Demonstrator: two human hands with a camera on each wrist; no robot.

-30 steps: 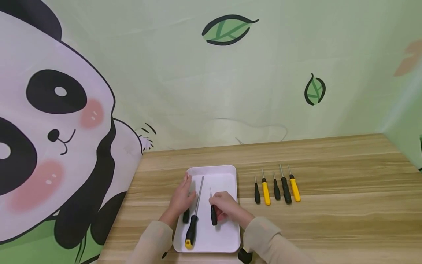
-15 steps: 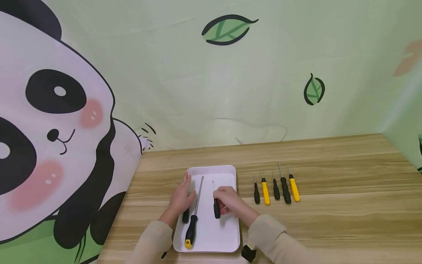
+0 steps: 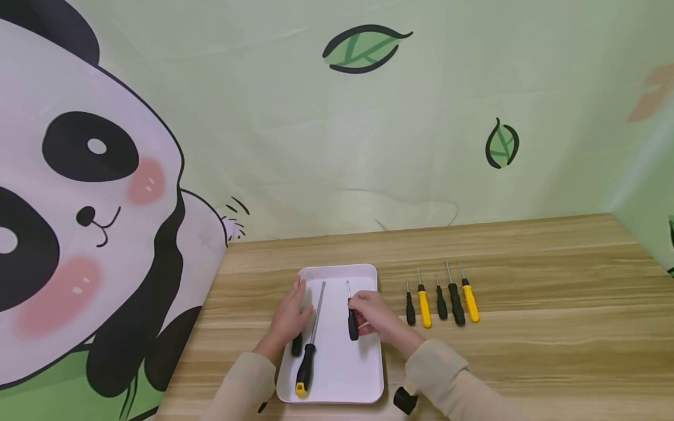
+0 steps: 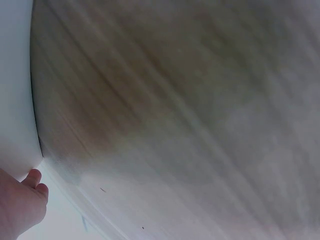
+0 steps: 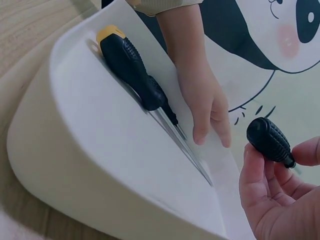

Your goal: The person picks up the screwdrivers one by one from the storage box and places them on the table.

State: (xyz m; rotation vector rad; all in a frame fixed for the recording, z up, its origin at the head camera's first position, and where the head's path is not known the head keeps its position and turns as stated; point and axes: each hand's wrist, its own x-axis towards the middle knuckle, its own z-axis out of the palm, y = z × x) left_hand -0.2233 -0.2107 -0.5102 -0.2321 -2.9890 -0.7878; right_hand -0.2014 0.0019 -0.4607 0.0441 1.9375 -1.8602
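My right hand (image 3: 376, 316) pinches a small black screwdriver (image 3: 353, 326) over the right half of a white tray (image 3: 337, 374), its shaft pointing toward the far side. In the right wrist view, thumb and fingers grip that black handle (image 5: 270, 139) near its neck. My left hand (image 3: 286, 313) rests along the tray's left rim with straight fingers. Beside it inside the tray lies a long screwdriver (image 3: 306, 365) with a black handle and yellow end. A smaller black screwdriver (image 3: 297, 345) lies to its left, partly hidden by the left hand.
Right of the tray, several screwdrivers lie in a row on the wooden table (image 3: 553, 327), among them a yellow-handled one (image 3: 425, 307) and a larger black one (image 3: 456, 304). Behind the table stands a pale green wall (image 3: 295, 146) with a panda picture.
My right hand has moved right and toward the tray's far side, carrying the small black screwdriver with it. My left hand has stayed on the rim.
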